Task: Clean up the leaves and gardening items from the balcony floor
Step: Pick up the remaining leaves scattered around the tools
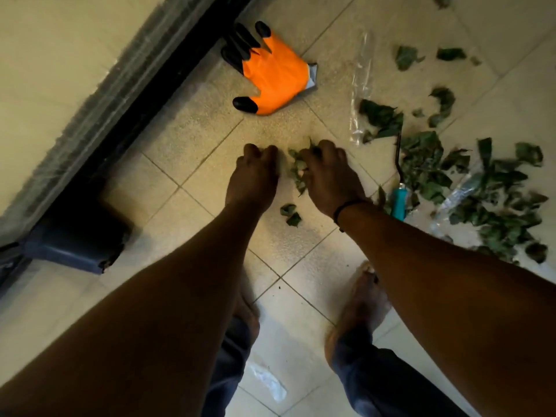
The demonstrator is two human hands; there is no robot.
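Leaves (pixel 298 170) sit bunched in the right hand (pixel 328 176) at mid frame, while the left hand (pixel 252 176) curls beside them, holding nothing.

We find no readable text, labels, brands or numbers here. The orange glove pack (pixel 272 78) shows only plain colour with a grey tag edge, nothing we can read. The teal handle (pixel 399 203), well right of the pack, carries no markings that we can read.
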